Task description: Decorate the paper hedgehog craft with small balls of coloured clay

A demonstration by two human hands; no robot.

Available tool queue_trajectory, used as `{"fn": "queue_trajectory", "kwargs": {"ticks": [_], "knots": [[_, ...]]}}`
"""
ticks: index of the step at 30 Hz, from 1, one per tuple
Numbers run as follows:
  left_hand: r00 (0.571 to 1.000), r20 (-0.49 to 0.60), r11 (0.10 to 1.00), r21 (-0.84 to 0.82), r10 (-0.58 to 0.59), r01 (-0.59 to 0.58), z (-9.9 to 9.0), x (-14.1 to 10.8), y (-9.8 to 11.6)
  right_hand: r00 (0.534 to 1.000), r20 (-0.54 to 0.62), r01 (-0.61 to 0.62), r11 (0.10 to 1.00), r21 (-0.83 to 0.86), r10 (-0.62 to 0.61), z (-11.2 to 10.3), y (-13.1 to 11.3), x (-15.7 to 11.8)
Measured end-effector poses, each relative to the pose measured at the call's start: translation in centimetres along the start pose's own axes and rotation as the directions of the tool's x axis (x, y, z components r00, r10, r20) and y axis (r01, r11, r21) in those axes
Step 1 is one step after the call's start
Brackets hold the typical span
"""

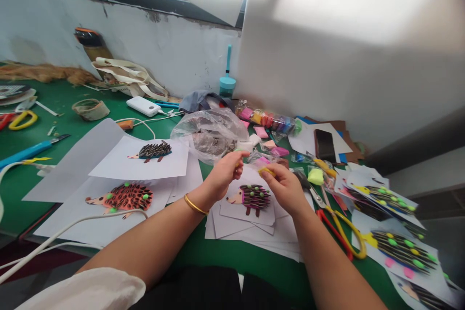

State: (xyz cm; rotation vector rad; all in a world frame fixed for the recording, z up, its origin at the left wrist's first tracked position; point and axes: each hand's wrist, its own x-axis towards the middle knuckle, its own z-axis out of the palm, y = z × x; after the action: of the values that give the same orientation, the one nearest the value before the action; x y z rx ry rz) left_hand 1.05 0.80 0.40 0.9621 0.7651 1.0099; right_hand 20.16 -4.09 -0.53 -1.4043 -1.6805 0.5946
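My left hand (223, 174) and my right hand (285, 189) hang close together above a paper sheet, with fingertips pinched. A small piece of yellow modelling clay (267, 171) shows in my right fingers, and a tiny yellow bit (237, 165) shows in my left. Directly below them lies a paper hedgehog picture (250, 199) with a pink face and dark striped spines, dotted with green clay. Its paper sits on a stack of white sheets (236, 227). A gold bangle (195, 204) circles my left wrist.
Left of my hands lie further hedgehog pictures (152, 151) (123, 197), and more (403, 252) lie right. Nearby are a clear plastic bag (210, 134), packs of coloured clay (265, 120), yellow-handled scissors (345, 235), a phone (325, 145), a power bank (143, 106), and a white cable (72, 227).
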Motion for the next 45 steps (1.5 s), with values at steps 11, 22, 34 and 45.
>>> {"fn": "queue_trajectory", "kwargs": {"ticks": [11, 22, 34, 45], "knots": [[0.938, 0.214, 0.662, 0.666, 0.273, -0.345, 0.1, -0.4, -0.6, 0.994, 0.062, 0.088, 0.994, 0.06, -0.092, 0.5, -1.1, -0.5], [0.976, 0.06, 0.976, -0.055, -0.208, 0.211, 0.5, -0.2, -0.4, 0.895, -0.421, -0.162, 0.773, -0.614, -0.147, -5.4, 6.2, 1.3], [0.942, 0.112, 0.912, -0.239, -0.315, 0.334, 1.2, -1.0, -1.2, 0.898, -0.031, 0.37, 0.792, -0.485, -0.439, -0.1, -0.3, -0.1], [0.938, 0.305, 0.889, -0.368, -0.162, 0.273, 0.6, -1.1, 0.5, 0.8, 0.328, 0.6, 0.656, -0.459, -0.502, 4.9, -4.2, -2.5]]}}
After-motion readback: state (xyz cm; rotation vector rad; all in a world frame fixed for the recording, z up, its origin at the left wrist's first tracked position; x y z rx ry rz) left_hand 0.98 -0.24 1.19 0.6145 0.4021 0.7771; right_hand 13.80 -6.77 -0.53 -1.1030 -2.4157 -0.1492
